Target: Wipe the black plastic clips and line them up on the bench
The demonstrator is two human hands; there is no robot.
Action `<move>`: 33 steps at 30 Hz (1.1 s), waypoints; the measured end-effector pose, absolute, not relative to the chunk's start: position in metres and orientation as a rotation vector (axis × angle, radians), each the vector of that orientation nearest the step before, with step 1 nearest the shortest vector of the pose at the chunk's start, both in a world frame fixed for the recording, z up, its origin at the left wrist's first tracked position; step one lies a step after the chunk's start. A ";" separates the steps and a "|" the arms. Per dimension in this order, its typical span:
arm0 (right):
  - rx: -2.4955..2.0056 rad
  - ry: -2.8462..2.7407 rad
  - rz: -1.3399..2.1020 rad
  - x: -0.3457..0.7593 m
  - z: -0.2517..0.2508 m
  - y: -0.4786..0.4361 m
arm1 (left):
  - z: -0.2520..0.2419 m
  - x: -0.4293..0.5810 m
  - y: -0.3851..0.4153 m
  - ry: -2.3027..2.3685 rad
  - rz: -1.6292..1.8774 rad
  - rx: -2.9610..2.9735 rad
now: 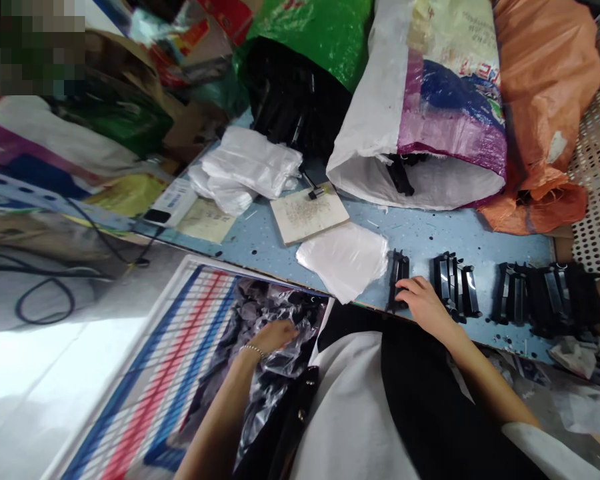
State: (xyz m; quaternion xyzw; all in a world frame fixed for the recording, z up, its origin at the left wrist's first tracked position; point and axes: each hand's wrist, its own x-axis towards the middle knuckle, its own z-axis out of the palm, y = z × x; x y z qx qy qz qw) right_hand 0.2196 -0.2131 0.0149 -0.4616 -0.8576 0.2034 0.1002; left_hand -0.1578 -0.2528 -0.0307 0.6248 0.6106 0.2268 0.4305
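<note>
My right hand (423, 305) reaches over the front edge of the blue table, its fingers curled against a small group of slim black plastic parts (400, 270). Left of them a flat white plastic bag (347, 257) lies at the table edge. Lower down, my left hand (278, 335), with a beaded bracelet at the wrist, is over clear-bagged dark items (300, 350) in a striped container (180, 353). Its fingertips point down and are mostly hidden. More black parts (455, 283) lie in a row right of my right hand.
A white woven sack (367, 133) with black parts in its mouth stands behind, beside an orange sack (550, 100) and a green bag (315, 33). Stacked white plastic bags (250, 163), a worn board (307, 217) and a perforated panel (597, 153) surround the table. Another person's hand is not distinguishable.
</note>
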 end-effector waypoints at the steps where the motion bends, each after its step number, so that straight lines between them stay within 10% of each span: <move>1: -1.353 -2.507 0.585 0.221 0.013 -0.214 | -0.029 -0.148 -0.240 1.408 0.484 1.552; 11: -2.140 -1.745 0.945 0.230 -0.003 -0.221 | -0.033 -0.010 -0.128 1.675 0.630 1.935; 23: -0.748 -0.213 2.427 0.180 -0.018 -0.200 | -0.048 -0.050 -0.124 1.518 0.901 1.645; 33: -1.026 -0.658 2.071 0.157 -0.034 -0.192 | 0.003 -0.026 -0.201 0.880 1.021 2.414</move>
